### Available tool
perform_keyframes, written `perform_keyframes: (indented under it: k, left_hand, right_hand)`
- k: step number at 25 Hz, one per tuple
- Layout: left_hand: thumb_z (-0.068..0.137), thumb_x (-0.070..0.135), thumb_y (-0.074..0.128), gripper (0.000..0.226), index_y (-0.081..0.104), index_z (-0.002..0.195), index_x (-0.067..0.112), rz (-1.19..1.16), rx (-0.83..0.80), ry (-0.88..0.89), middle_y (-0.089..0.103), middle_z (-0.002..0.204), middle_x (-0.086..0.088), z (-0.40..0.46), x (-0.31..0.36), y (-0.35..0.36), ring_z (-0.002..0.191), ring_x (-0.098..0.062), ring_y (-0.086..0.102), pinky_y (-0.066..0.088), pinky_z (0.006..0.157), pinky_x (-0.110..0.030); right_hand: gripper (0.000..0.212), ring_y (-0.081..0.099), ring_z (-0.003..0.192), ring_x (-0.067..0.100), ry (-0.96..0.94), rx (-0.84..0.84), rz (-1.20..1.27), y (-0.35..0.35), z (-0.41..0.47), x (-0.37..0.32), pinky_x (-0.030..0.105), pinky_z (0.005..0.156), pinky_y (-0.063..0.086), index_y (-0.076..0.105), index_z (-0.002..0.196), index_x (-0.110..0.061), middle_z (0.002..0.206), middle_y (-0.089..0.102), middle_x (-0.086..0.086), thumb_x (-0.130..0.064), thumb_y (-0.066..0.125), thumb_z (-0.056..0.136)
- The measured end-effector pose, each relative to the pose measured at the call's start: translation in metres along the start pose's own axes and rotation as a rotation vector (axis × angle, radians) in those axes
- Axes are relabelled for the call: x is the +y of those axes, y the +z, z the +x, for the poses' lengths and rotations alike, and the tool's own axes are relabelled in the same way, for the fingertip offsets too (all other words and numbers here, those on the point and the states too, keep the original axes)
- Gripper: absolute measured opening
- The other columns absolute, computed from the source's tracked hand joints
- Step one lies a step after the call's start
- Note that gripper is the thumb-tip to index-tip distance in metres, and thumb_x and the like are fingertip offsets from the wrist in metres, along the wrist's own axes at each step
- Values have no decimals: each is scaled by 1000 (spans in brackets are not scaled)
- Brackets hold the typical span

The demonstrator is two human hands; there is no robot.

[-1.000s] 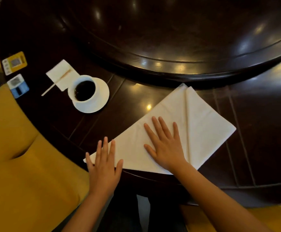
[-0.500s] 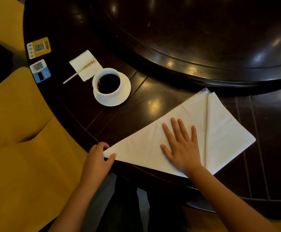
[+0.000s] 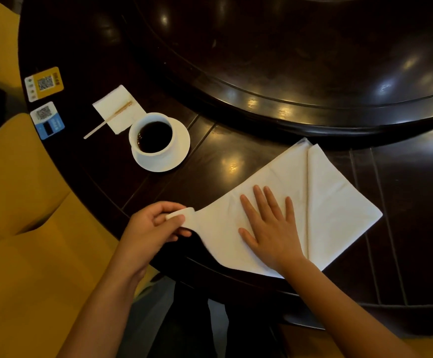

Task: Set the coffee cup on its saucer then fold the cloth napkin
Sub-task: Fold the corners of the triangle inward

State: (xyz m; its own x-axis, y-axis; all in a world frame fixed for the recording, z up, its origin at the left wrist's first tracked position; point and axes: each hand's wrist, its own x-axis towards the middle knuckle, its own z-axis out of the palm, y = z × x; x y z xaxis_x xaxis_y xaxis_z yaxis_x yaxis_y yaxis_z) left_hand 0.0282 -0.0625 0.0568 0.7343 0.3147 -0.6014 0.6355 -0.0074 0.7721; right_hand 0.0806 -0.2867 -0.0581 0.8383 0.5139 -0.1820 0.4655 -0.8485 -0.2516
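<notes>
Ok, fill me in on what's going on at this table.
A person is folding the cloth napkin at the edge of the dark table. The left hand pinches the napkin's lifted left corner, while the right hand lies flat on the middle of the cloth. The right side is already folded over. The coffee cup, full of dark coffee, sits on its saucer further back.

The white cloth napkin [image 3: 326, 202] lies on the dark table [image 3: 236, 156], partly folded. The right hand [image 3: 269, 228] presses flat on the napkin's middle, fingers spread. The left hand [image 3: 153, 228] pinches the napkin's left corner, lifted off the table. Left of the napkin, the coffee cup [image 3: 153, 136] stands on its saucer [image 3: 181, 151]; a paper tissue [image 3: 118, 109] with a wooden stirrer [image 3: 107, 121] lies beyond.
</notes>
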Motion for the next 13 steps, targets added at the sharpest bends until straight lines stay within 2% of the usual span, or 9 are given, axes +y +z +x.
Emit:
perform_keyframes:
  k: [3,6,8,10,13]
  left_hand:
    - [88,7,59,15,68,89,19,84,-89,52,73,79,6,1,21,37,74,-8,69,52,62,-16]
    - [88,13,61,10,69,94,14,96,-185,49,74,82,0,7,30,70,77,-11,70,55,67,-20]
    - [88,19,62,12,70,96,16,101,-230,30,74,85,0,11,32,85,79,-10,70,54,68,-18]
    - [91,21,57,15,70,99,18,10,-303,-18,74,91,0,12,33,97,86,-11,69,55,73,-21]
    - [95,22,49,21,69,100,16,-89,-385,-57,74,92,-3,14,34,110,88,-15,70,55,75,-24]
  right_hand:
    - [57,34,135,26,17,180,187,-32,-6,-12,54,111,13,32,139,-28,147,39,5,-58,29,90]
    - [44,50,114,15,-79,393,371,-58,-17,-23,43,105,33,50,123,-24,122,61,2,-47,51,86]
    - [36,57,97,17,-103,486,372,-60,-19,-18,33,87,48,58,115,-18,106,68,6,-36,61,84]
    - [28,61,83,18,-77,501,366,-59,-19,-4,26,70,54,66,107,-12,96,68,10,-27,63,84]
    - [20,60,74,10,-3,433,589,-67,-19,17,15,66,51,69,95,-13,87,66,1,-27,58,86]
